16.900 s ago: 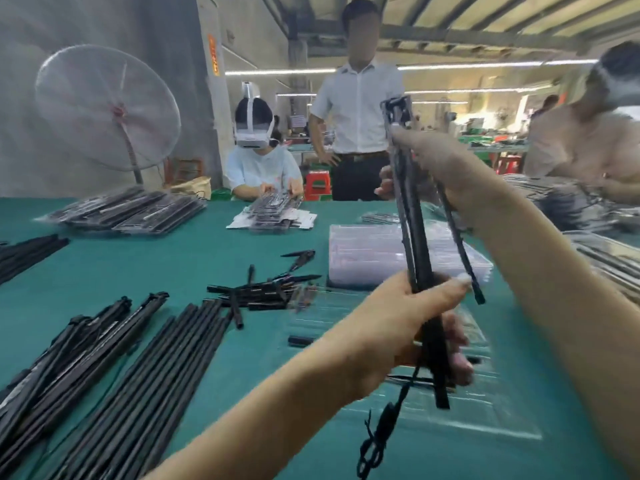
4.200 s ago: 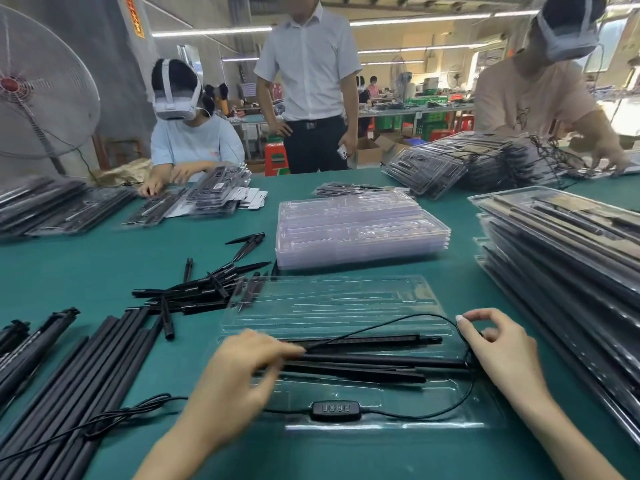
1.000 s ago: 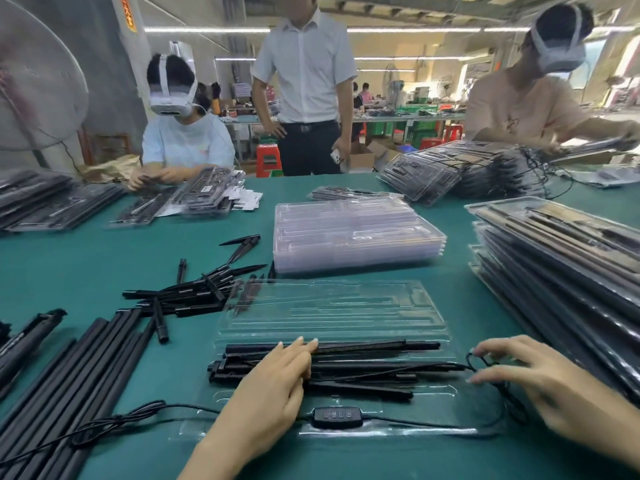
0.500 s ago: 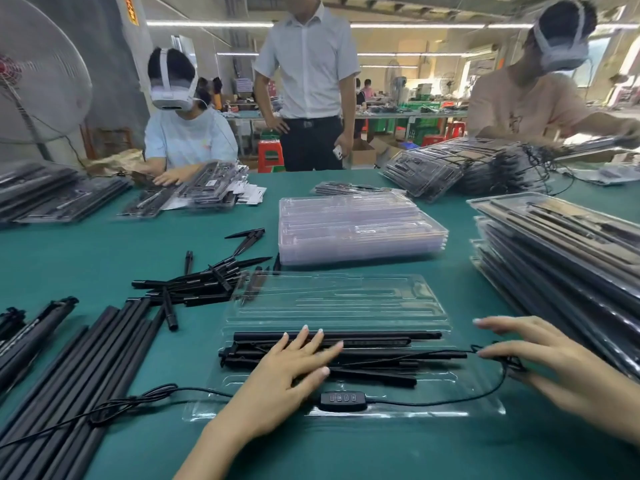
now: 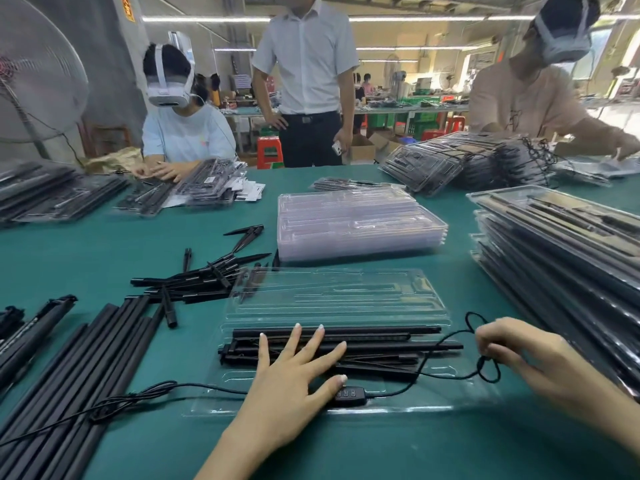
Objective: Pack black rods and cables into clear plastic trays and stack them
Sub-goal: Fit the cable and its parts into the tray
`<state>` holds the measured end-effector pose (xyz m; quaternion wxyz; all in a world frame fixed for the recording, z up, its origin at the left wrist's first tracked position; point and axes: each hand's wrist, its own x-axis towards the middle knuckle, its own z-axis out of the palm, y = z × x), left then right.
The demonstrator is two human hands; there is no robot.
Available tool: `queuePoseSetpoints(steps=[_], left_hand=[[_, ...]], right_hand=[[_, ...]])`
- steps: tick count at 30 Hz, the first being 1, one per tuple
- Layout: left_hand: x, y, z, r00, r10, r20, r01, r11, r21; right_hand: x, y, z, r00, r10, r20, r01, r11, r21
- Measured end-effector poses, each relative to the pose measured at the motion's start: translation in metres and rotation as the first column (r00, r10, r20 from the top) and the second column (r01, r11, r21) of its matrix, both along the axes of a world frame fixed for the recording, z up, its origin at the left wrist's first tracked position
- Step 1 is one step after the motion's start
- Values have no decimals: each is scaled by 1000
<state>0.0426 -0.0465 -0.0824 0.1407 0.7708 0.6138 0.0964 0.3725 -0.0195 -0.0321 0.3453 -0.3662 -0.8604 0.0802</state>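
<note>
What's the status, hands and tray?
Left hand flat, pressing rods in open tray. Right hand pinching cable loop. Nothing blocking.

— Was there any writing you could make out?

— Hardly. An orange sign (image 5: pixel 127 6) hung on the grey pillar at the upper left, with yellow characters on it, but they were cut off by the frame edge and too blurred to read.

— And the white cards (image 5: pixel 250 190) on the far side of the table?

— They showed dark marks, too small to tell as words.

— The inline controller (image 5: pixel 347 393) on the cable in the near tray?

— It carried three small buttons, with no legible marking on them.

— The light shirt (image 5: pixel 516 119) of the person at the right?

— It bore a thin dark drawing on the chest, unreadable as text.
</note>
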Motion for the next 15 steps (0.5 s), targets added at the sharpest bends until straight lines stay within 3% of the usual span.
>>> queuePoseSetpoints(steps=[2, 6, 10, 15], left_hand=[[1, 0, 0, 1000, 1, -8, -1, 1000, 1], [2, -2, 0, 998, -30, -58, 31, 999, 15], [3, -2, 1, 997, -37, -66, 39, 999, 33], [5, -4, 1, 996, -35, -88, 40, 998, 52]], right_hand=[[1, 2, -1, 999, 3, -33, -4, 999, -49], [15, 4, 0, 986, 67, -156, -114, 943, -313], [14, 4, 2, 999, -43, 26, 46, 987, -154], [13, 3, 10, 994, -94, 63, 98, 993, -61]])
